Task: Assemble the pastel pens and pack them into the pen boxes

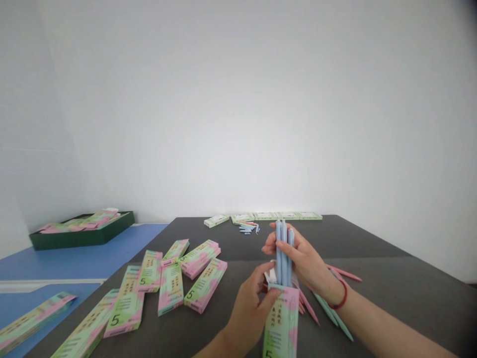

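Head-worn view, facing forward and down along a dark table [357, 243], close above it, pale wall [238, 109] beyond

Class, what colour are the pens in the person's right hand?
The pens in the right hand are light blue; the head view shows them best.

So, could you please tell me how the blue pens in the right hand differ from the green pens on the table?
The blue pens are nearly upright, while the green pens lie on the dark table. The right hand grips the blue pens at the mouth of a box; neither hand holds the green pens. Both kinds are long and slim.
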A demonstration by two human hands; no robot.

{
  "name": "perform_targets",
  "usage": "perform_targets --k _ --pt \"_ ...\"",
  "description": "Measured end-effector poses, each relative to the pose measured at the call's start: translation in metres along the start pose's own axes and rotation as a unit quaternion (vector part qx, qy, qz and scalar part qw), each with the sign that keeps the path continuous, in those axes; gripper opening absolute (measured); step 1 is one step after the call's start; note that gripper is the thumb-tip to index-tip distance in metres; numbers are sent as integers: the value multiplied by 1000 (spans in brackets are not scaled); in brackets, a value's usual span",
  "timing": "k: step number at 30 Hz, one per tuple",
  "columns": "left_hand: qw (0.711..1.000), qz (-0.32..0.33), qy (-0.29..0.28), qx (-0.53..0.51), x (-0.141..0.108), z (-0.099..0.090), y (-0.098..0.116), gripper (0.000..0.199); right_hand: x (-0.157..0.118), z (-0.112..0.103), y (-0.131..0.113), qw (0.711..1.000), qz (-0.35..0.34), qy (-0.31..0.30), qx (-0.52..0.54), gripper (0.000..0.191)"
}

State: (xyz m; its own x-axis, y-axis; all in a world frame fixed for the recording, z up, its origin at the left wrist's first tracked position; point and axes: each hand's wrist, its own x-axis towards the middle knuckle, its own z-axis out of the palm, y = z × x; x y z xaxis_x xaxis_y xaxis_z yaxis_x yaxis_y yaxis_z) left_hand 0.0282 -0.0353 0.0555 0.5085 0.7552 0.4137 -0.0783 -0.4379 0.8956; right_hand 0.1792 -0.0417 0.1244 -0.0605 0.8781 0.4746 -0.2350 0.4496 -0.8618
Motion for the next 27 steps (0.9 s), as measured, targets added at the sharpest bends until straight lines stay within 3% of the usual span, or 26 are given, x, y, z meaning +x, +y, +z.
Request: perform_targets --k 9,16,19,22,27 --pt "1000 18 4 15 1 -4 3 42 -4 -9 -13 997 55 -47 11 22" --pt "1000 28 10 -1 2 -5 2 38 -12 -1 -26 989 11 -99 -109 18" --pt "1000 26 -4 -14 2 -6 2 35 -16 2 -29 986 20 -89 -140 17" --pt "999 35 0 -17 2 -5 0 38 -18 3 -28 986 21 -90 -137 22" --pt "999 31 12 -13 1 -6 -7 41 -13 4 -25 994 -33 -80 -67 33"
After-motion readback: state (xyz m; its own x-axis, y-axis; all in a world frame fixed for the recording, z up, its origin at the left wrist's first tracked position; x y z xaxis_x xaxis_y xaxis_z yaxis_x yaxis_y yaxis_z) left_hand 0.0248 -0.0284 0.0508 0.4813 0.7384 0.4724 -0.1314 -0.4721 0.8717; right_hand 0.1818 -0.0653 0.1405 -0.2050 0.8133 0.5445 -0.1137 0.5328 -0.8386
